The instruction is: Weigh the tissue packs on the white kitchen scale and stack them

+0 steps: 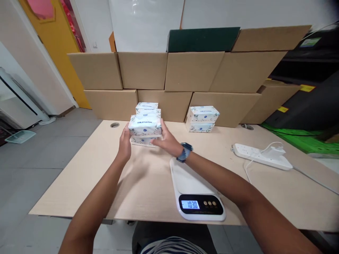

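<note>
1. White, floral-print, oblong plastic-wrapped tissue pack (145, 125): btwn both hands, above matching lower pack (141, 140), L-centre of pale wood-look bench (79, 183); touching or lifted, can't tell.
2. Long axis approx. L–R, hand to hand.
3. L hand (125, 143) & R hand (169, 139) equally near; fingers pack-wide, holding its ends.

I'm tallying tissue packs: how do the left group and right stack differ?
The left tissue group is between the left hand and right hand; no hand touches the right tissue stack. The left group shows packs one behind another; the right shows two, one atop another. Both have white floral wrapping.
</note>
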A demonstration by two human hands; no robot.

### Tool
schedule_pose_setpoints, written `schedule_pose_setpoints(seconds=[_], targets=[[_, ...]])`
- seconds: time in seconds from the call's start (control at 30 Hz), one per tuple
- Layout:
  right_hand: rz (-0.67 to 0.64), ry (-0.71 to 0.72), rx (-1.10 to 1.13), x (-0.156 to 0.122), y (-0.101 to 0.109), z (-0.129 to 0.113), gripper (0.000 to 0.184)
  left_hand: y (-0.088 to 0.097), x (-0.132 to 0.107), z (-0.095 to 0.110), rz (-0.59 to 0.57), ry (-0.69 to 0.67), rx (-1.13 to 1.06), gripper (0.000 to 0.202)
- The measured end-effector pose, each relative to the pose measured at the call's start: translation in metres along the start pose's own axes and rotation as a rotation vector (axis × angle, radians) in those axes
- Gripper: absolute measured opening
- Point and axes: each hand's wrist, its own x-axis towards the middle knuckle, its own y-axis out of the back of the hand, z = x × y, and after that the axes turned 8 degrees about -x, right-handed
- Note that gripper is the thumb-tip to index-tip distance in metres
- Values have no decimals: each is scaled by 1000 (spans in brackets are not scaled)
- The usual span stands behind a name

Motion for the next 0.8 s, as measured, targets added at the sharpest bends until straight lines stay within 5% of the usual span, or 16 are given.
schedule_pose_setpoints(seconds=[0.1, 0.2, 0.3, 0.37, 0.5, 0.6, 0.7, 0.8], targets=[[34, 42, 0, -34, 44, -19, 120, -6, -32, 26, -138, 19, -40, 81], [14, -39, 27, -74, 87, -31, 105, -24, -59, 47, -211, -8, -45, 74], [125, -147, -14, -118, 114, -31, 85, -47, -81, 53, -303, -59, 57, 52], [235, -207, -117, -146, 123, -24, 71, -60, -94, 47, -421, -197, 214, 44], [326, -261, -282, -182, 133, -4, 58, -75, -109, 19, -693, -684, 547, 85], [290, -309, -185, -186, 140, 6, 62, -81, -109, -8, -708, -814, 664, 105], [173, -412, 2, -180, 149, 10, 63, -91, -103, -23, -638, -627, 588, 98], [79, -458, 197, -174, 155, 14, 67, -111, -98, -17, -464, -111, 348, 80]])
